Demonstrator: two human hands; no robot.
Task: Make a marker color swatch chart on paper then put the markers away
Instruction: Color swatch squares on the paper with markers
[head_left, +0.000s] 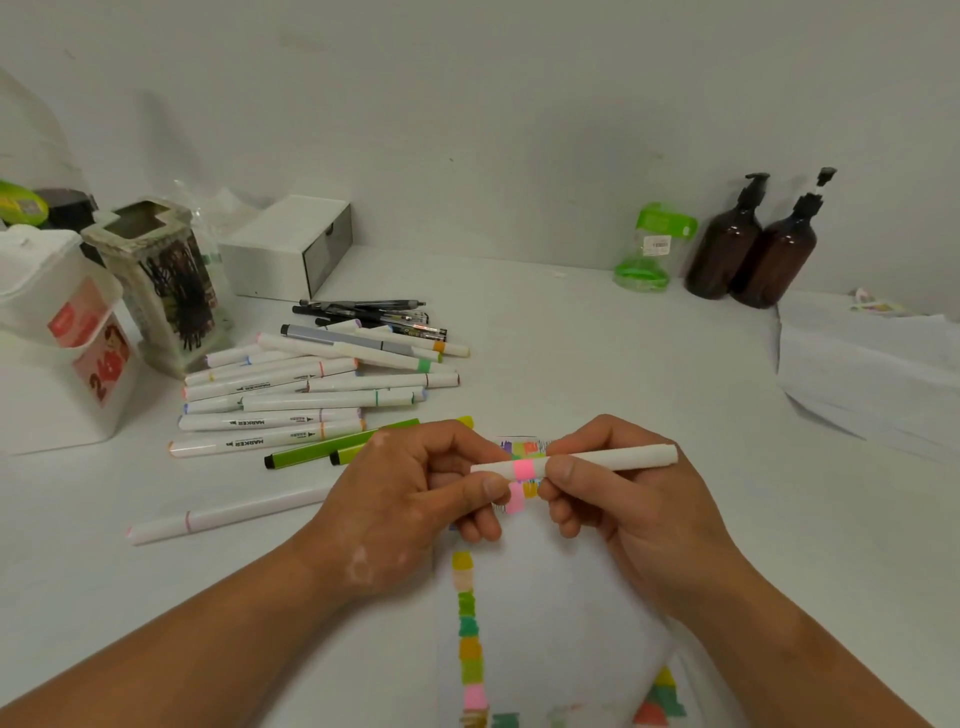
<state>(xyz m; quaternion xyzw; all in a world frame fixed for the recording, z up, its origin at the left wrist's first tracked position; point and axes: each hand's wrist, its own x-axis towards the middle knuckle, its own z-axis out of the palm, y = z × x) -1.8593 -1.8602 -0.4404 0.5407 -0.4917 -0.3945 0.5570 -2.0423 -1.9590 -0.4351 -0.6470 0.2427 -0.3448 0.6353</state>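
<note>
Head view shows your left hand (410, 499) and right hand (618, 504) both pinching one white marker (623, 456), a smooth round barrel with a pink band. Your left thumb and curled fingertips clamp the short end left of that band. Your right thumb and forefinger close on the barrel just right of it, and the long blunt end sticks out past your right knuckles. The marker sits level, held over the paper (561, 597), a flat white sheet directly under your fingers. A column of blocky, streaky swatches (470, 623) runs from below your left fingertips toward you. Beyond your left knuckles lies the marker pile (291, 400), matte white tubes with thin coloured rings. Two glossy green pens (322, 451) lie nearest your fingers. A lone marker (218, 519) lies beside your left wrist on the smooth white table (623, 364).
</note>
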